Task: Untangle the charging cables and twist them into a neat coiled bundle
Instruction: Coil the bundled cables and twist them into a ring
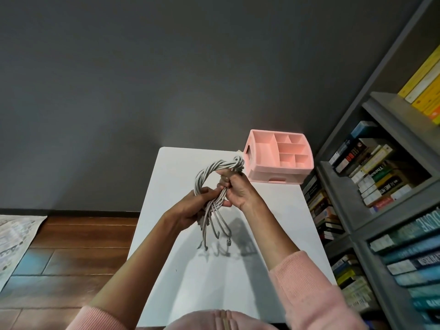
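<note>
Above the table, we grip the cables with both hands, fingers curled round them: loop twisted, loose ends left to tuck.

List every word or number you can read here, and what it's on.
"Thes...": book spine, middle shelf; rest unclear.
"ONE": teal spine, lower shelf; likely part of a longer word.
Other spines: too blurred.
Newspaper on floor: print too small.
No text on cables or organizer.
</note>
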`<state>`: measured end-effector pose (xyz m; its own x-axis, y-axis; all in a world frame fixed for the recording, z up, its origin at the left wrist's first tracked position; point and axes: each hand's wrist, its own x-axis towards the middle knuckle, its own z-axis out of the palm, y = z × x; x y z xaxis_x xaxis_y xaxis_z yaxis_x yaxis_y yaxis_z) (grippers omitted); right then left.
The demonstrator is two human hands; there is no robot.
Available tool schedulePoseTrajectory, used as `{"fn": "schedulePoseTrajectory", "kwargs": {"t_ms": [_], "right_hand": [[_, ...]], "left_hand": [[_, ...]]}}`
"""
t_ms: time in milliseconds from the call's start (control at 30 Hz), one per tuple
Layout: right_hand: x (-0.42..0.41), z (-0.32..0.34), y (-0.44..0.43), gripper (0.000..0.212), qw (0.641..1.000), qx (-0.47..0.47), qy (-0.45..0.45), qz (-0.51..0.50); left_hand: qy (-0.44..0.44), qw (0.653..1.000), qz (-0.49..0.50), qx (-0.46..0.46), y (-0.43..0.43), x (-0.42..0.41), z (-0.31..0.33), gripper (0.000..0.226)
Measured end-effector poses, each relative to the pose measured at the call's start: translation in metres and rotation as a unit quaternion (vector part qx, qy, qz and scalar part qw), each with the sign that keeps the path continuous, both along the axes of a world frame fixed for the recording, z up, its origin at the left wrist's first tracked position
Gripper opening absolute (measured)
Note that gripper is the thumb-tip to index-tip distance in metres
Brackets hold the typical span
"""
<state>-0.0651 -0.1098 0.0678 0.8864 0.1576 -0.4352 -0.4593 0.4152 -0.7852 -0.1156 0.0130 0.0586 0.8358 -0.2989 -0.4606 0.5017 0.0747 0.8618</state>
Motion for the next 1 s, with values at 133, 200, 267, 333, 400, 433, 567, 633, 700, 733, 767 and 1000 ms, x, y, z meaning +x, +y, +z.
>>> {"fn": "schedulePoseTrajectory", "kwargs": {"t_ms": [133, 200, 267, 333, 400, 433, 567, 633, 700, 733, 767, 1000], "right_hand": [[-0.003, 0.005, -0.007, 0.022, 0.998, -0.007, -0.010, 0.067], [-0.005, 0.006, -0.014, 0.009, 0.995, -0.020, -0.031, 0.088], [-0.003, 0.005, -0.022, 0.007, 0.995, -0.019, -0.056, 0.080], [-0.001, 0.003, -0.032, 0.013, 0.996, -0.025, -0.068, 0.056], [-0.002, 0.001, -0.040, 0.017, 0.994, -0.064, -0.074, 0.051], [-0.003, 0.001, -0.042, 0.016, 0.990, -0.091, -0.083, 0.066], [-0.009, -0.003, -0.038, 0.016, 0.967, -0.162, -0.123, 0.150], [-0.012, -0.005, -0.036, 0.013, 0.973, -0.131, -0.123, 0.147], [-0.014, -0.008, -0.036, 0.014, 0.981, -0.071, -0.114, 0.141], [-0.015, -0.008, -0.037, 0.016, 0.983, -0.044, -0.107, 0.141], [-0.016, -0.009, -0.038, 0.018, 0.984, -0.027, -0.103, 0.143], [-0.022, -0.002, -0.033, 0.020, 0.985, 0.013, -0.109, 0.131]], "left_hand": [[-0.006, 1.000, 0.016, -0.011, -0.002, -0.002, 0.000, 0.012], [0.004, 0.999, 0.032, -0.024, -0.004, -0.002, 0.000, 0.012], [0.019, 0.998, 0.043, -0.030, -0.002, -0.002, 0.001, 0.013], [0.039, 0.997, 0.054, -0.037, 0.001, -0.002, 0.000, 0.013], [0.059, 0.995, 0.063, -0.045, 0.003, -0.001, -0.001, 0.013], [0.070, 0.994, 0.064, -0.051, 0.003, -0.001, -0.002, 0.012], [0.108, 0.988, 0.036, -0.103, 0.003, 0.000, -0.001, 0.011], [0.122, 0.981, 0.021, -0.148, 0.004, 0.000, -0.002, 0.016], [0.123, 0.978, 0.013, -0.168, 0.006, 0.000, -0.002, 0.018], [0.124, 0.978, 0.012, -0.168, 0.006, -0.001, -0.002, 0.018], [0.125, 0.979, 0.010, -0.163, 0.005, -0.002, -0.002, 0.020], [0.078, 0.993, -0.016, -0.091, 0.006, -0.002, 0.001, 0.017]]}}
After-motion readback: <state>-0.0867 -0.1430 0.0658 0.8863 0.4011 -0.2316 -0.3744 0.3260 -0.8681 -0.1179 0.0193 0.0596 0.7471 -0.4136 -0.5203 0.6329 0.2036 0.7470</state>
